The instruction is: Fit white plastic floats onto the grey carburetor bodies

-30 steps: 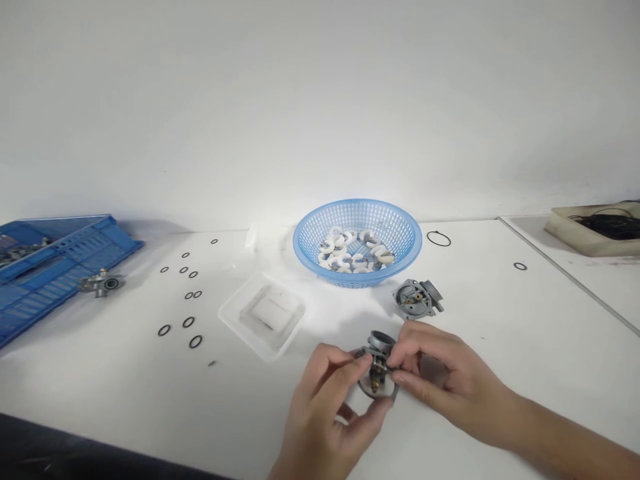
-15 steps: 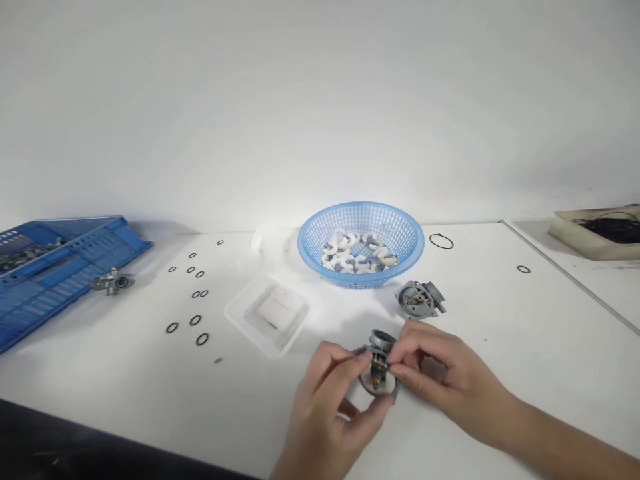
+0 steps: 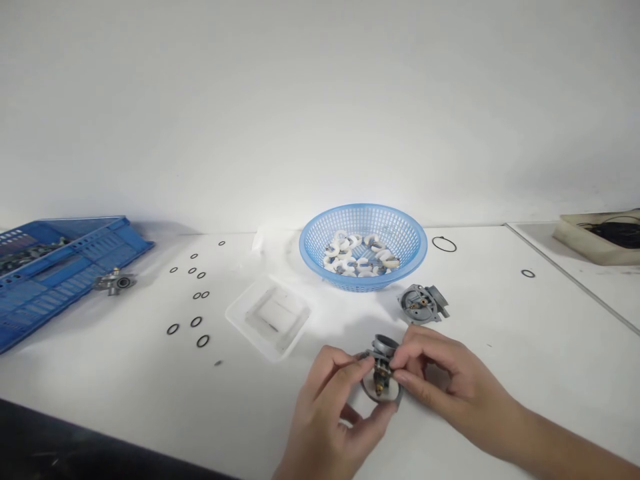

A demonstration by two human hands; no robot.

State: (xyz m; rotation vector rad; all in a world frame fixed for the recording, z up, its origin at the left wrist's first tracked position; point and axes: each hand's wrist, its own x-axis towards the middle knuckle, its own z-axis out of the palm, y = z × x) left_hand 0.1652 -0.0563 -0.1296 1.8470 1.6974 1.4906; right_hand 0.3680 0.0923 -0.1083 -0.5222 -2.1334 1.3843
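Observation:
Low in the middle of the head view, my left hand (image 3: 333, 413) grips a grey metal carburetor body (image 3: 385, 344), thumb below and fingers on its left edge. Its open underside faces up, showing a white float (image 3: 389, 393) around brass and dark parts in the centre. My right hand (image 3: 450, 380) is closed in a pinch at the carburetor's right side, fingertips close to the float hinge; what lies between them is too small to tell. Just beyond, a second carburetor body (image 3: 419, 304) lies on the white table with its underside up.
A blue mesh basket (image 3: 363, 283) holds several white floats. Left of it sit a clear plastic tray (image 3: 240, 312) and scattered black O-rings (image 3: 203, 341). A blue crate (image 3: 75, 267) with metal parts stands far left, another carburetor (image 3: 115, 283) beside it. At right is a cream box (image 3: 575, 237).
Both hands and the carburetor sit very slightly lower and further right, and the whole view has shifted a little the same way. The grip looks the same.

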